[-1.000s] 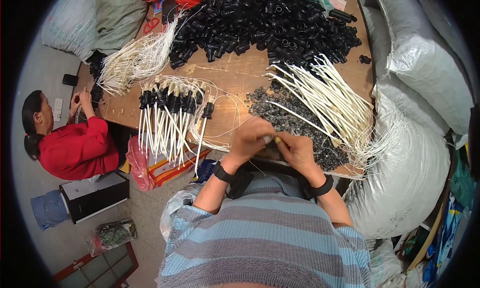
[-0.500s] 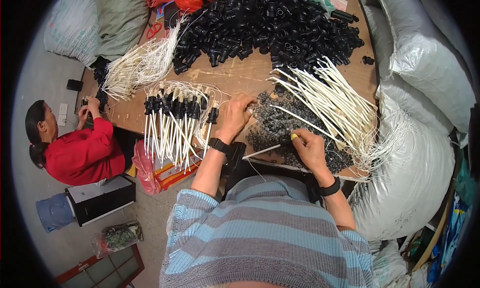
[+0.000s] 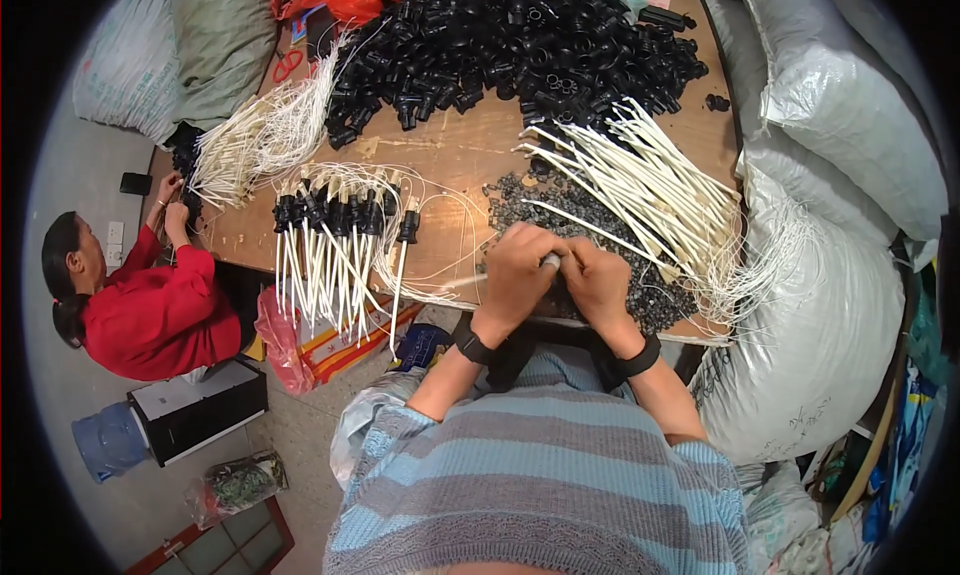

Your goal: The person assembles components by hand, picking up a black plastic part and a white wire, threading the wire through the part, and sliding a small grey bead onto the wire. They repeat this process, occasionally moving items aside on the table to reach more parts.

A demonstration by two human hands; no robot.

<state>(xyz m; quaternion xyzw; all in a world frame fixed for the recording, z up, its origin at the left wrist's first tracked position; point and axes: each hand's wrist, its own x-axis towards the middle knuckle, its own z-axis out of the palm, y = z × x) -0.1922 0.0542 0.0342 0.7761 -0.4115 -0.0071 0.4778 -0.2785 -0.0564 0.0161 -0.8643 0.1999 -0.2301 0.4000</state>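
My left hand [image 3: 520, 273] and my right hand [image 3: 598, 281] meet above the near edge of the table, fingertips pinched together. A thin white tube [image 3: 466, 280], smeared by motion, sticks out to the left from under my left hand, which is closed on it. The right hand's fingers are closed too, but what they pinch is hidden; a small pale spot shows between the hands. Beneath and behind them spreads a heap of small dark rings or beads [image 3: 648, 303]. One white tube [image 3: 590, 227] lies across that heap, beside a large bundle of white tubes [image 3: 640, 180].
Black plastic sockets [image 3: 500, 50] pile at the back of the table. To the left lie white tubes with black sockets [image 3: 335, 225] and a bundle of pale wires [image 3: 265, 135]. A person in red [image 3: 165, 310] works at far left. White sacks [image 3: 810, 345] stand at right.
My left hand has moved right and nearer, my right hand slightly left, and they now touch. The white tube end has shifted left with the left hand. The other person's hands moved slightly.
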